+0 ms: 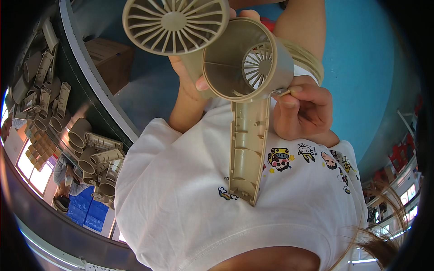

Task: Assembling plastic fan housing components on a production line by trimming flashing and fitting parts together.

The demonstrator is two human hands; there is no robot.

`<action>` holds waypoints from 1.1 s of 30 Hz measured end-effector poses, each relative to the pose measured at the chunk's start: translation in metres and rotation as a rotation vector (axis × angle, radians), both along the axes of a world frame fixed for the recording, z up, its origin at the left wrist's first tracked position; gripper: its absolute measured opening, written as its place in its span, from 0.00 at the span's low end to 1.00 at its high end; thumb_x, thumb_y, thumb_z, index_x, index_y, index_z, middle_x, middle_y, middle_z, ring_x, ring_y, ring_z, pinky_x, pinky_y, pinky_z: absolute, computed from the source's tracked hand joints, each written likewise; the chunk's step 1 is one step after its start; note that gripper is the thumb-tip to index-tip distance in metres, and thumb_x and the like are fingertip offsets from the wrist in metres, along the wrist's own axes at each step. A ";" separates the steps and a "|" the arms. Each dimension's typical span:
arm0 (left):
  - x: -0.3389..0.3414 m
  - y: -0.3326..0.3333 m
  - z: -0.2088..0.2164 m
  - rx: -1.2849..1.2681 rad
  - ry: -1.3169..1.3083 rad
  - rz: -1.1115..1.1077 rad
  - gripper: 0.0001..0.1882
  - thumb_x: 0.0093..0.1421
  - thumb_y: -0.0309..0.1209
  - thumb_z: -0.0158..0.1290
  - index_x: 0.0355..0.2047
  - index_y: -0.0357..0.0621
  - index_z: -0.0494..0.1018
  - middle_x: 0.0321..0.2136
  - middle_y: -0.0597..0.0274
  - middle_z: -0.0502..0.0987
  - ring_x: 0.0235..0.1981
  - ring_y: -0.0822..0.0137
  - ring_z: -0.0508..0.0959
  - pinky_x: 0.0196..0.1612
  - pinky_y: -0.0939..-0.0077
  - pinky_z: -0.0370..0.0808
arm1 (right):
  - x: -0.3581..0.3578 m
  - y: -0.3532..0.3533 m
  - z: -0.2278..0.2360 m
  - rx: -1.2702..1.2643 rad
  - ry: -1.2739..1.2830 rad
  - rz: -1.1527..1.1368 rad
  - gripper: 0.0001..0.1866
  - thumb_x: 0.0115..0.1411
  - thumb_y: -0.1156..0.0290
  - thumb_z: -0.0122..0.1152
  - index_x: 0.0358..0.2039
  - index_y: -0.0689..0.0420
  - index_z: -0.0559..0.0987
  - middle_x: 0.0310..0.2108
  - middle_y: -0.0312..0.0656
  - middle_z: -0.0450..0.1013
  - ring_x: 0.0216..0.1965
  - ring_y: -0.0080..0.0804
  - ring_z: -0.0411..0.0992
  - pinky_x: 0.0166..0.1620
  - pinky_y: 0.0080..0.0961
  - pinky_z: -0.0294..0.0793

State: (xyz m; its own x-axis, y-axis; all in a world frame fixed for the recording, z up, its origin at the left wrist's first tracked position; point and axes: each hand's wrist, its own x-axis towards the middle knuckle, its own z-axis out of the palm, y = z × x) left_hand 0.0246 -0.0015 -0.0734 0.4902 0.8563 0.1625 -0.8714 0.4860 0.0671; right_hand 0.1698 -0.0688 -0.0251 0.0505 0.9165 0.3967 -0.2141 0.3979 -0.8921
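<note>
In front of my white shirt I hold two beige plastic housings that look like hair dryer shells. The nearer hair dryer housing (217,74) shows its open round mouth, with a spoked grille deep inside and a ribbed half-handle hanging down. Beside it, the second housing's spoked round grille (174,21) faces up. My left hand (186,72) is closed around them; the thumb shows at the side, and fingertips show behind the barrel. My right hand (305,106) pinches a small flat piece (282,92) with a metallic glint at the mouth's lower rim. Its exact kind is unclear.
Along the left runs a dark table with a pale edge (97,74), bearing piles of similar housings (97,156). A cardboard box (106,58) stands beyond that edge. Farther off are blue boxes (86,210) and another person (68,178). Red stools (400,156) stand far right.
</note>
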 end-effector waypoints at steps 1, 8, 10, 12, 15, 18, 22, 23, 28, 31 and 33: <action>-0.001 0.000 0.000 0.002 0.003 0.000 0.32 0.53 0.52 0.39 0.48 0.37 0.58 0.45 0.50 0.63 0.47 0.59 0.63 0.41 0.70 0.70 | 0.000 0.000 0.000 0.001 0.006 0.000 0.13 0.49 0.88 0.50 0.35 0.66 0.63 0.28 0.47 0.67 0.21 0.16 0.63 0.21 0.07 0.59; -0.001 0.000 0.002 0.003 0.006 0.005 0.32 0.53 0.52 0.39 0.48 0.37 0.59 0.44 0.50 0.64 0.47 0.59 0.63 0.41 0.69 0.70 | -0.002 0.000 -0.001 0.004 0.014 -0.010 0.13 0.48 0.88 0.50 0.35 0.66 0.63 0.28 0.48 0.67 0.21 0.15 0.62 0.21 0.07 0.59; -0.001 0.001 0.003 0.003 0.010 0.009 0.32 0.53 0.52 0.39 0.48 0.37 0.59 0.44 0.50 0.64 0.47 0.59 0.63 0.41 0.69 0.70 | -0.001 -0.001 -0.001 -0.009 0.020 -0.007 0.13 0.48 0.88 0.50 0.35 0.66 0.63 0.28 0.48 0.68 0.20 0.14 0.62 0.20 0.07 0.58; -0.001 0.000 0.003 0.003 0.009 0.011 0.32 0.53 0.52 0.39 0.48 0.37 0.59 0.44 0.50 0.64 0.47 0.59 0.63 0.41 0.69 0.70 | -0.001 -0.001 -0.001 -0.008 0.021 -0.007 0.13 0.48 0.88 0.50 0.35 0.66 0.63 0.28 0.48 0.68 0.20 0.14 0.61 0.20 0.07 0.58; 0.000 0.000 0.004 0.001 0.013 0.014 0.32 0.53 0.52 0.39 0.48 0.37 0.59 0.44 0.51 0.64 0.48 0.59 0.62 0.41 0.69 0.70 | -0.002 -0.001 -0.002 -0.004 0.026 -0.007 0.12 0.48 0.88 0.50 0.35 0.66 0.63 0.28 0.48 0.68 0.20 0.14 0.61 0.20 0.06 0.58; 0.001 0.001 0.005 0.001 0.016 0.012 0.32 0.53 0.51 0.39 0.48 0.37 0.59 0.44 0.51 0.64 0.48 0.59 0.62 0.41 0.69 0.70 | -0.002 -0.001 -0.002 -0.003 0.037 -0.008 0.12 0.48 0.88 0.50 0.35 0.66 0.63 0.28 0.48 0.68 0.20 0.14 0.61 0.20 0.06 0.58; 0.001 0.002 0.005 0.001 0.017 0.024 0.32 0.53 0.51 0.39 0.48 0.37 0.59 0.44 0.51 0.64 0.48 0.59 0.62 0.41 0.69 0.70 | -0.002 -0.001 -0.001 -0.007 0.049 -0.009 0.12 0.49 0.88 0.50 0.35 0.66 0.63 0.27 0.48 0.68 0.20 0.14 0.61 0.20 0.07 0.58; 0.001 0.002 0.006 0.001 0.019 0.024 0.32 0.53 0.51 0.39 0.48 0.37 0.59 0.44 0.51 0.64 0.48 0.59 0.62 0.41 0.69 0.70 | -0.002 -0.001 -0.001 -0.007 0.049 -0.009 0.12 0.49 0.88 0.50 0.35 0.66 0.63 0.27 0.48 0.68 0.20 0.14 0.61 0.20 0.07 0.58; 0.000 0.001 0.007 -0.001 0.026 0.026 0.31 0.53 0.51 0.39 0.48 0.37 0.59 0.43 0.51 0.65 0.48 0.59 0.62 0.41 0.69 0.70 | -0.003 0.000 -0.002 0.008 0.028 -0.003 0.12 0.48 0.88 0.50 0.35 0.66 0.63 0.27 0.48 0.68 0.21 0.15 0.62 0.21 0.07 0.59; 0.000 0.001 0.006 -0.003 0.031 0.028 0.31 0.53 0.51 0.39 0.48 0.37 0.59 0.43 0.52 0.65 0.48 0.59 0.62 0.41 0.69 0.70 | -0.002 -0.002 -0.002 -0.018 0.063 0.009 0.11 0.49 0.88 0.49 0.34 0.67 0.63 0.27 0.48 0.68 0.20 0.16 0.62 0.21 0.07 0.59; 0.000 0.000 0.006 -0.006 0.037 0.034 0.31 0.53 0.51 0.39 0.48 0.37 0.59 0.43 0.52 0.65 0.48 0.59 0.62 0.41 0.69 0.70 | -0.003 -0.003 0.000 -0.036 0.079 0.002 0.11 0.49 0.87 0.49 0.34 0.67 0.64 0.27 0.48 0.68 0.20 0.17 0.63 0.22 0.08 0.59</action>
State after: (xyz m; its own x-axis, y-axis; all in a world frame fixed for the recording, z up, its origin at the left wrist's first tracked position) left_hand 0.0247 -0.0011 -0.0673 0.4666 0.8733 0.1397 -0.8842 0.4569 0.0973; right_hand 0.1669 -0.0721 -0.0254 0.0781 0.9302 0.3585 -0.2849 0.3655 -0.8861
